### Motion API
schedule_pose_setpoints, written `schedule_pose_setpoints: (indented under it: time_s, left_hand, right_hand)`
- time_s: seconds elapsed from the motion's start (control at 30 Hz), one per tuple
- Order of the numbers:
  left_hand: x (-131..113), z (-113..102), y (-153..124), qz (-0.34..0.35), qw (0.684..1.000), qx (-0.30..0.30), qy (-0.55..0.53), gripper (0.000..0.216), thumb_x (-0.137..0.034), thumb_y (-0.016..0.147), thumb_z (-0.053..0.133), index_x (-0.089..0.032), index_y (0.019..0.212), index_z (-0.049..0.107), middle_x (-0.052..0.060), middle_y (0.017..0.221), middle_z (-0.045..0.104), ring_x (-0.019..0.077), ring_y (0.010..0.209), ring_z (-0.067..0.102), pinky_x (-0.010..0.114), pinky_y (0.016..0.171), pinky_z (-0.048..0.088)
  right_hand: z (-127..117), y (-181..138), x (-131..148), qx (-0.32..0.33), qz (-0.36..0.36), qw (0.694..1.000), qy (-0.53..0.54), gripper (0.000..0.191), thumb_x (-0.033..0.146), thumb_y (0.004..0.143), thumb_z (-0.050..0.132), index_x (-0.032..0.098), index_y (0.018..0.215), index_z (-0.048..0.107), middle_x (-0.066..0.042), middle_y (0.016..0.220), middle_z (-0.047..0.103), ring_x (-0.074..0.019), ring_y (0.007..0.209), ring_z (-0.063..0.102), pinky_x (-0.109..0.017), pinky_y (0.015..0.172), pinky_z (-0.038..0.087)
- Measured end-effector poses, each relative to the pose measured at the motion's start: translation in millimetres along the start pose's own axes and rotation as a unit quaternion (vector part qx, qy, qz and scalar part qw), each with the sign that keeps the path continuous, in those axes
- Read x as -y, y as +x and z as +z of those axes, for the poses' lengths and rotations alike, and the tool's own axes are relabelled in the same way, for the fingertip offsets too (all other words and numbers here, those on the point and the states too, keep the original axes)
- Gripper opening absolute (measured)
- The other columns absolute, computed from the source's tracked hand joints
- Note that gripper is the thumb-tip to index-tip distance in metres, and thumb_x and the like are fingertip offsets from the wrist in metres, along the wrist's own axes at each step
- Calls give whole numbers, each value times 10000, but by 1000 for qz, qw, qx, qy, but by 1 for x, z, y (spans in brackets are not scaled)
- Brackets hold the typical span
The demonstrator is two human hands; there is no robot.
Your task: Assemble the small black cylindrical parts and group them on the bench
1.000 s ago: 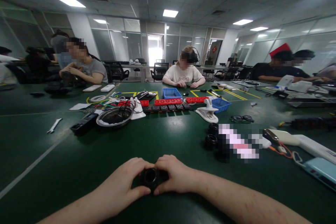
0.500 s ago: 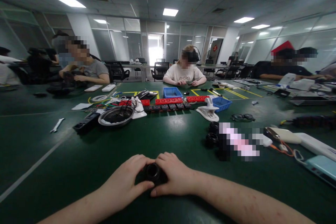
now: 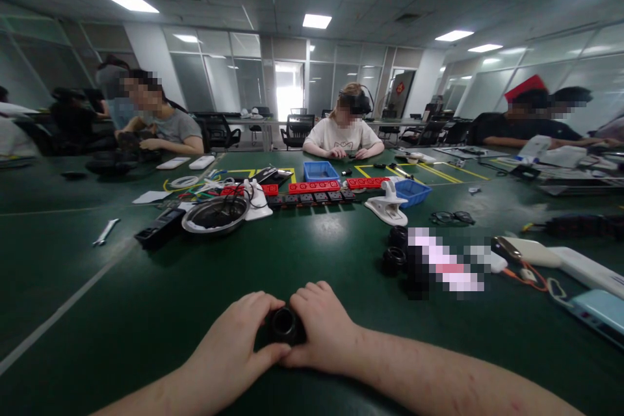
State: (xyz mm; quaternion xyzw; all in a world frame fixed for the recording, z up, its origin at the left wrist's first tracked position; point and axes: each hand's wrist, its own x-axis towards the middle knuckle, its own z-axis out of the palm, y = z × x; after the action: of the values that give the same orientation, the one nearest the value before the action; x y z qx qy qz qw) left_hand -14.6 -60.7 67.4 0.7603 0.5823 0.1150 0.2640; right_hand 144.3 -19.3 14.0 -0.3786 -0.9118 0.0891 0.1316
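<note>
A small black round part with a hollow centre (image 3: 284,324) sits between both my hands, low over the green table (image 3: 146,299) near its front edge. My left hand (image 3: 238,341) curls round its left side, thumb under it. My right hand (image 3: 324,331) wraps its right side, fingers bent over the top. Both hands grip the same part.
Black rings (image 3: 394,259) lie to the right beyond my hands. Further back are a metal bowl (image 3: 215,214), red and black power strips (image 3: 312,193), blue bins (image 3: 319,171), a white clamp (image 3: 387,206), a wrench (image 3: 106,232). Several people sit around the table.
My hands have turned slightly on the black part and shifted a little to the right; the fingers of my right hand now cover more of its top.
</note>
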Motion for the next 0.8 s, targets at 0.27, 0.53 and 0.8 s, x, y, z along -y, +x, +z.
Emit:
schedule_pose_setpoints:
  time_s: [0.27, 0.53, 0.8]
  left_hand:
    - [10, -8, 4, 92, 993, 50, -47, 345, -232, 713, 581, -257, 1055, 538, 19, 1013, 566, 195, 948, 503, 317, 839, 386]
    - [5, -4, 1, 55, 997, 30, -43, 308, -262, 666, 615, -212, 967, 568, 16, 910, 564, 195, 842, 517, 298, 734, 407]
    - [12, 9, 2, 60, 998, -31, -2, 273, -251, 679, 613, -205, 943, 564, 35, 918, 554, 214, 862, 500, 334, 770, 393]
  right_hand:
    - [-10, 5, -28, 85, -126, 981, 122, 439, 492, 656, 637, 185, 958, 550, -12, 870, 531, -154, 789, 478, -262, 695, 367]
    - [-2, 6, -17, 48, -64, 994, 80, 453, 569, 559, 661, 166, 726, 538, 17, 681, 531, -131, 635, 470, -240, 585, 333]
    - [-6, 2, -3, 22, -41, 999, -13, 542, 649, 555, 598, 148, 760, 557, -46, 755, 555, -197, 727, 476, -342, 713, 342]
